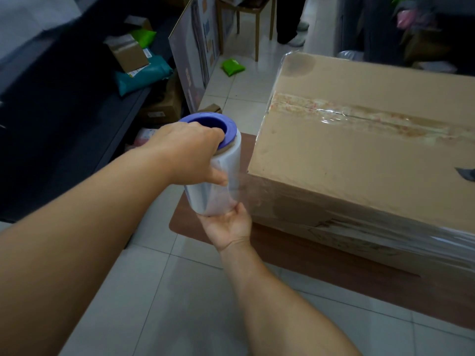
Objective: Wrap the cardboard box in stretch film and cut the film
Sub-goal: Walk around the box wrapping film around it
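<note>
Cardboard box on desk: sides already filmed; cutting outstanding. Both hands, left and right, gripped film roll beside box's corner.

A film roll stands near upright at centre, held at both ends: the left hand grips its purple cap from above, thumb on the film, and the right hand cups its base from below. Clear film runs from the roll toward 3 o'clock onto the near side of the box, which sits on a brown table. Parcels lie at 10 o'clock, a chair at 12
</note>
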A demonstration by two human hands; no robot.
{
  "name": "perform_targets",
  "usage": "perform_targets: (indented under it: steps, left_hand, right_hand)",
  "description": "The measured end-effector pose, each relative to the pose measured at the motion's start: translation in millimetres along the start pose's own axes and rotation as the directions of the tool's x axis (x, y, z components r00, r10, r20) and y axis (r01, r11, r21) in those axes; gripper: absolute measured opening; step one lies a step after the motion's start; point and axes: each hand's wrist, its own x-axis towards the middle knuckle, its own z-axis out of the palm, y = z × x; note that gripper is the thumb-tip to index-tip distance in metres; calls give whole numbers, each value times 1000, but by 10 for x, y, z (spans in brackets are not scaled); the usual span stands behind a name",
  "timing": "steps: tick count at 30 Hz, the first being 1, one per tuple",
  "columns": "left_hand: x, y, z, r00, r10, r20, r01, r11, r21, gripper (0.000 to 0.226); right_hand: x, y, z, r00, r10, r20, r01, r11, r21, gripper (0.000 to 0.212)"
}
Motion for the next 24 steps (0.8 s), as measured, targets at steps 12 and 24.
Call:
perform_targets:
  steps: [12, 24]
  left_hand:
    - [321, -94, -14, 996, 89, 25, -89, 996, 17, 51]
    - [609, -350, -68, 950, 311, 24, -311, 941, 131, 62]
  right_hand:
    - [227, -92, 74, 996, -83, 26, 85, 995, -60, 43]
    - [483, 34, 208, 955, -294, 36, 295, 956, -4, 39]
